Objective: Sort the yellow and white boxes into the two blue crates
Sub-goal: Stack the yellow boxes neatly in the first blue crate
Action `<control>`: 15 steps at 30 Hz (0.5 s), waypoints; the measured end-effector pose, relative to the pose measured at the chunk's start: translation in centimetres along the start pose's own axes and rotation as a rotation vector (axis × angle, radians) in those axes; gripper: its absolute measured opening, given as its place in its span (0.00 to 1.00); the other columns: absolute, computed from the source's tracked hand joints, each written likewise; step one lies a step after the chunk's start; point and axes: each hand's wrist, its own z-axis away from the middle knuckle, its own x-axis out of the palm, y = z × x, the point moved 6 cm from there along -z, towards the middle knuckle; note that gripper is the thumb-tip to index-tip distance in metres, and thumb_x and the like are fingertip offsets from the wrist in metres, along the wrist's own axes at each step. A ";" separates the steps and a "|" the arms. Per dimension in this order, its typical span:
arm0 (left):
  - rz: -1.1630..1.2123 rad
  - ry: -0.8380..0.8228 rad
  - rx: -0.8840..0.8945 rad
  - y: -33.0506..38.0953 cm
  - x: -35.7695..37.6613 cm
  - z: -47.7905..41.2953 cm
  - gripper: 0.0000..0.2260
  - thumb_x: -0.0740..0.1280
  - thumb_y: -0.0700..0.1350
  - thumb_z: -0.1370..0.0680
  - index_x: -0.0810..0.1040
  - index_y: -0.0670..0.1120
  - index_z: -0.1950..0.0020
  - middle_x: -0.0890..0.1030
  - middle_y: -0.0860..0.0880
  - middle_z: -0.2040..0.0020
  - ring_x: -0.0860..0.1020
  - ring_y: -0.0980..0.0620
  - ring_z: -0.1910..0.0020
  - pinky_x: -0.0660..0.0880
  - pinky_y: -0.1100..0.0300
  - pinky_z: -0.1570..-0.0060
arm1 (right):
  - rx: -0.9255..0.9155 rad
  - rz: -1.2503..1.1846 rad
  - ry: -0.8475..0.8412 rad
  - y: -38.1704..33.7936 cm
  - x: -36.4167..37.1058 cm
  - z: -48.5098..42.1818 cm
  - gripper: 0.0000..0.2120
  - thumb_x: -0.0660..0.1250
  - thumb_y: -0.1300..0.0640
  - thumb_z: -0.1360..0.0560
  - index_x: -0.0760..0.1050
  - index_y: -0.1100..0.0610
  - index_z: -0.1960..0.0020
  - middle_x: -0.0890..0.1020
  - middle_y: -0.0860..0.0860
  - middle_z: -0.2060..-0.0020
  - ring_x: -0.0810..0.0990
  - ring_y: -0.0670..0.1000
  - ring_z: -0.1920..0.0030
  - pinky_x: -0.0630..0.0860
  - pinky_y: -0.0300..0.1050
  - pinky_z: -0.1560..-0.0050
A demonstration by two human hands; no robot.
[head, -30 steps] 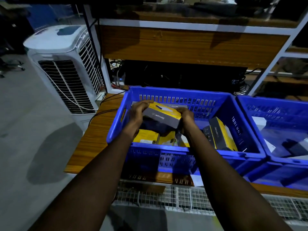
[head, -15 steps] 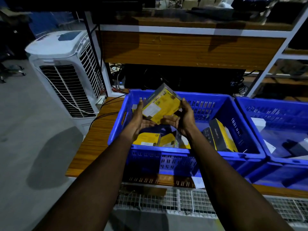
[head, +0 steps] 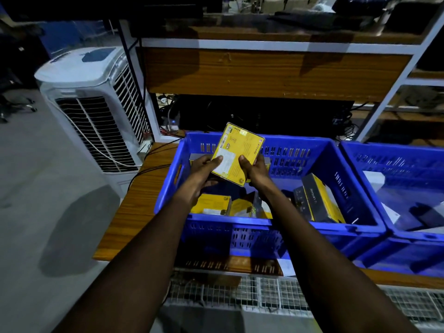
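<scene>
The flat yellow cardboard box [head: 236, 153] is held above the left blue slotted plastic crate [head: 283, 221], tipped up with its labelled face toward the camera. It is pinched at its lower edges, by the left grip [head: 204, 168] at the box's 8 o'clock and the right grip [head: 255, 168] at 4 o'clock, thumbs pressed on the face. Both forearms are stretched forward and converge. The box is probably best laid flat beside the other yellow boxes [head: 213, 204] at the crate's 6 o'clock, supported on both sides until seated.

Both forearms bare, stretched forward, converging. Left hand [head: 203, 170] and right hand [head: 256, 169] side by side, palms facing inward, thumbs pressed on face of yellow box [head: 236, 152] gripped between them.
</scene>
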 end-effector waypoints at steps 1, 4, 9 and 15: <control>-0.024 -0.011 0.017 0.0 0.0 0.0 0.13 0.68 0.51 0.22 0.77 0.46 0.40 0.79 0.48 0.43 0.77 0.48 0.42 0.80 0.52 0.49 | -0.004 -0.003 0.012 0.1 0.0 -0.1 0.38 0.61 0.46 0.20 0.42 0.55 0.20 0.59 0.56 0.23 0.65 0.60 0.28 0.70 0.53 0.39; -0.004 -0.109 -0.077 -0.7 0.6 -0.1 0.13 0.70 0.43 0.23 0.75 0.45 0.40 0.79 0.51 0.46 0.76 0.47 0.41 0.80 0.50 0.50 | -0.010 0.008 0.077 0.8 -0.6 -0.6 0.38 0.62 0.43 0.22 0.47 0.53 0.20 0.68 0.55 0.28 0.71 0.57 0.33 0.71 0.52 0.39; -0.212 -0.278 -0.327 -2.6 1.5 0.5 0.29 0.75 0.45 0.28 0.68 0.48 0.30 0.79 0.44 0.40 0.80 0.42 0.45 0.80 0.48 0.51 | 0.079 0.024 0.244 1.9 -2.2 -1.4 0.26 0.73 0.48 0.28 0.67 0.49 0.35 0.77 0.59 0.37 0.78 0.61 0.42 0.77 0.60 0.42; -0.408 -0.142 -0.350 -3.9 0.3 -0.5 0.44 0.78 0.51 0.32 0.56 0.49 0.24 0.79 0.43 0.43 0.83 0.46 0.54 0.81 0.51 0.59 | 0.038 0.040 0.289 1.2 -2.6 -1.4 0.16 0.76 0.59 0.32 0.75 0.51 0.47 0.82 0.54 0.52 0.82 0.58 0.52 0.81 0.57 0.51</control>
